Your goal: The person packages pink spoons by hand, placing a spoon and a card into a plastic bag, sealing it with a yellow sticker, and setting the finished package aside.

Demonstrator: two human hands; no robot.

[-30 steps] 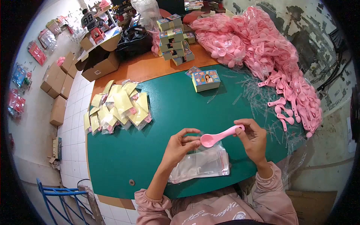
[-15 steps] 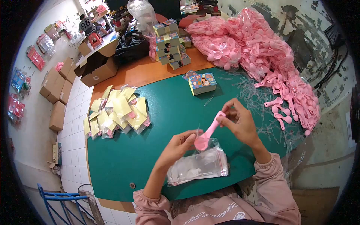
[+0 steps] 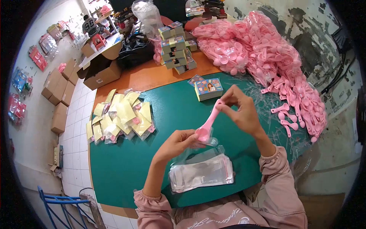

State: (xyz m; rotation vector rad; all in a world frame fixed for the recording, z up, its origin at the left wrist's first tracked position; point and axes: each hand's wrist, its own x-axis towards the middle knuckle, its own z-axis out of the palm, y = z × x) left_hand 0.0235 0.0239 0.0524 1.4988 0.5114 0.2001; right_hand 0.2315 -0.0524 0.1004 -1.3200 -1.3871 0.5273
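1. Our pink spoon (image 3: 209,123) slants over the counter (image 3: 167,110), handle end up at our right hand (image 3: 240,110), bowl low by our left hand (image 3: 176,144).
2. The right pinches the handle; the left pinches a clear bag (image 3: 211,141) at the bowl, whether around it we cannot tell.
3. Below lies a bag stack (image 3: 202,171); leftward, clear packets (image 3: 142,123) show yellow cards (image 3: 125,111); rightward, a plastic sack (image 3: 263,44) holds pink spoons (image 3: 228,56).
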